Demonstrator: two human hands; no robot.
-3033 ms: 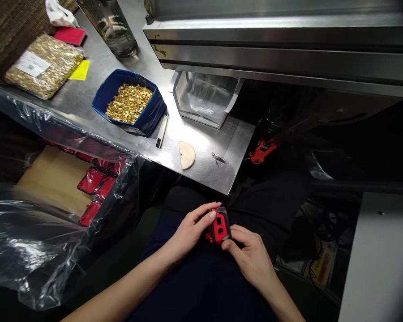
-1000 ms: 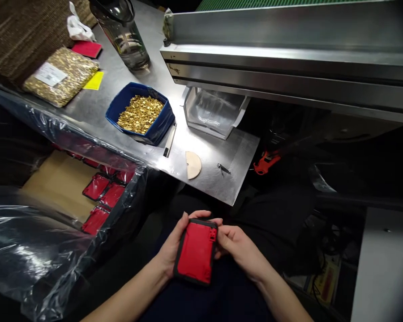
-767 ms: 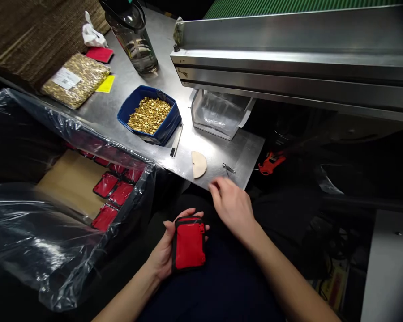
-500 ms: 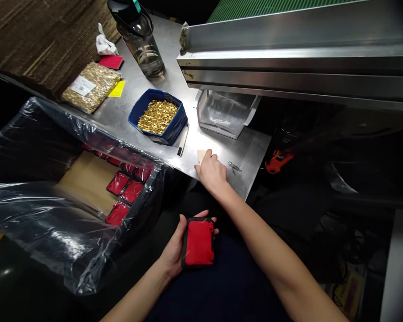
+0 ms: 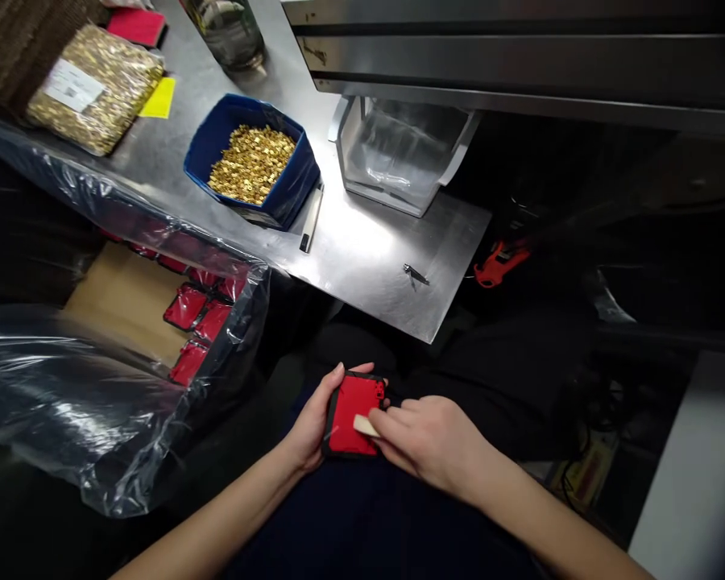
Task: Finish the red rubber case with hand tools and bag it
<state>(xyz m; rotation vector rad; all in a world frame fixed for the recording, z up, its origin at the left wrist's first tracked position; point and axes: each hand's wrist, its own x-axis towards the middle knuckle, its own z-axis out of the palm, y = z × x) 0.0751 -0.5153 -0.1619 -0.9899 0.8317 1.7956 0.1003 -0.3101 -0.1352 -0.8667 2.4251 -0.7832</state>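
Above my lap, my left hand is closed round the side of a flat red case with a black rim. The case's red face is turned up, with small red clip-like parts along its right edge. My right hand pinches a small flat beige piece between thumb and fingers. That piece lies over the lower right part of the case's red face; whether it touches cannot be made out. What the beige piece is made of does not show.
On the metal table are a blue bin of small gold-coloured metal parts, a cutter-like tool, nail clippers, and a grey bin. A plastic-lined box at left holds several red cases. A metal beam crosses above.
My right hand has picked up the beige piece from the table and brought it down to the red case. My left hand still holds the case. The camera view has shifted.
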